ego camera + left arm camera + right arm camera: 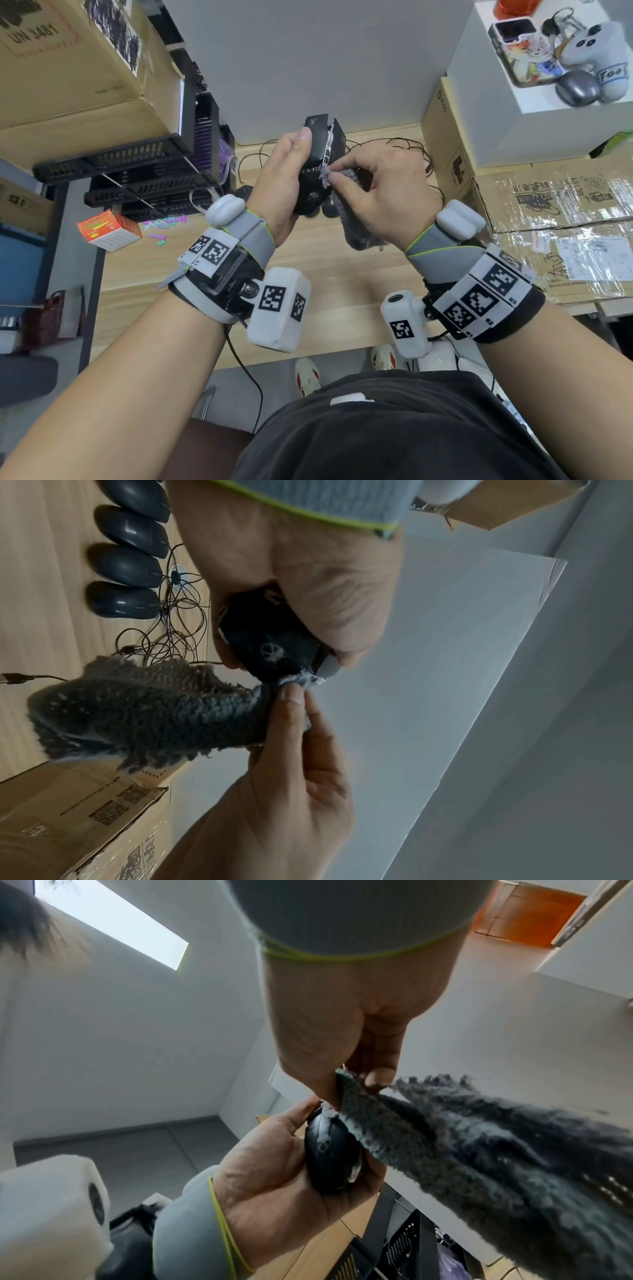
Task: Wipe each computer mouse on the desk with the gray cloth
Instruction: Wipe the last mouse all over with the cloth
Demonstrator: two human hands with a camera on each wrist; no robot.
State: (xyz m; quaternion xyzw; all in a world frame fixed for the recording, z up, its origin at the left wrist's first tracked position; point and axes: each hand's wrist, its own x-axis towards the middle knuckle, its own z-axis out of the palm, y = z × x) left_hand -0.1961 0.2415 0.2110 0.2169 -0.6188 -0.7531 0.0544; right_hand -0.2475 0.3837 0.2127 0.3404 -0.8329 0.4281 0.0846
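My left hand [301, 150] grips a black gaming mouse [315, 164] with a white emblem [272, 650], held up above the wooden desk [325, 308]. With thumb and forefinger my right hand [337, 173] pinches a corner of the fluffy gray cloth [356, 229] and presses it against the mouse's side near the middle. The rest of the cloth [143, 715] hangs down loose. Several other dark mice [126, 564] lie side by side on the desk, with their cables [171, 620] tangled beside them. In the right wrist view the cloth [479, 1150] covers part of the mouse [329, 1153].
Taped cardboard boxes [555, 226] stand at the right of the desk. Black plastic trays [154, 171] and a small orange and white box [109, 231] sit at the left. A white box [513, 120] carrying toys is at the back right.
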